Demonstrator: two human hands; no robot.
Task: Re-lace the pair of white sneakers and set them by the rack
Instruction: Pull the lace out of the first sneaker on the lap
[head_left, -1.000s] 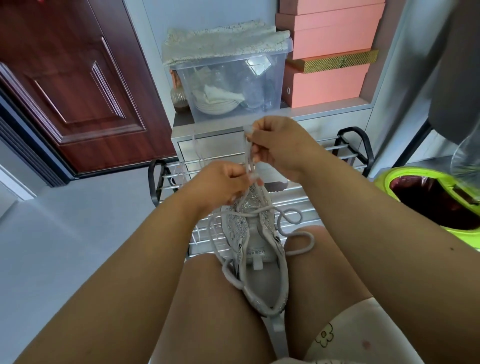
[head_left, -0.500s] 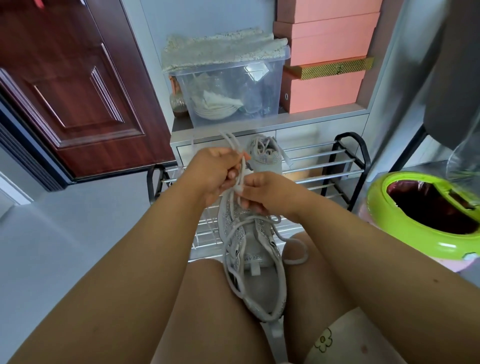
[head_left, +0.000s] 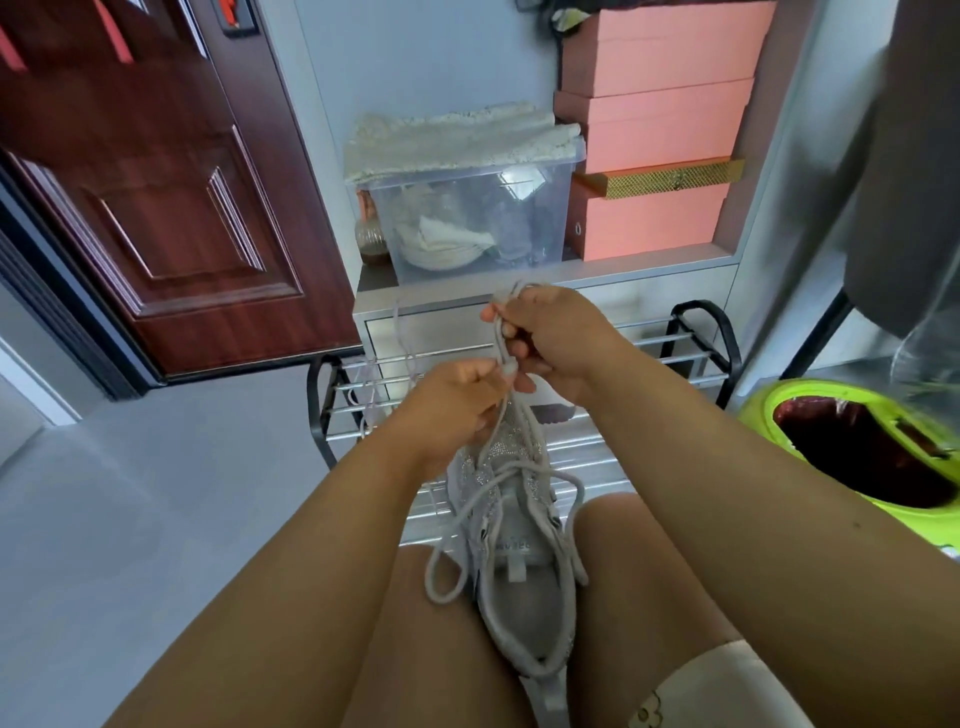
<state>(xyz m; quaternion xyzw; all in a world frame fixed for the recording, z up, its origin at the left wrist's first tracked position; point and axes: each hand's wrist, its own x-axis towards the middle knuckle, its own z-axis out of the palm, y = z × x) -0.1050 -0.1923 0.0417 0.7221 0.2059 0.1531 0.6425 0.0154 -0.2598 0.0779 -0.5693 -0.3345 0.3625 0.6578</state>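
- Sneaker (head_left: 511, 545): lies lengthwise between the person's thighs at lower centre of the frame, toe end pointing up the frame, heel opening toward the viewer.
- Lace (head_left: 500, 343): one strand rises from the toe end of the sneaker to the hands at mid frame; loose loops lie over the tongue and hang down both sides of the shoe.
- Left hand (head_left: 452, 410): positioned directly above the toe end, just below and left of the other hand. Fingers curled, thumb and forefinger pinching the lace near its whitish tip. Forearm enters from the lower left.
- Right hand (head_left: 550, 332): raised slightly higher, just right of centre. Fingers curled around the upper run of the same strand, which passes up through the fist and emerges at its top. Forearm enters from the lower right.
- The two hands are nearly touching, with the strand held taut between them.
- Shoe rack (head_left: 696, 353): stands behind the hands, against the grey cabinet (head_left: 649, 280).
- Green bin (head_left: 852, 452): at the right edge of the frame.
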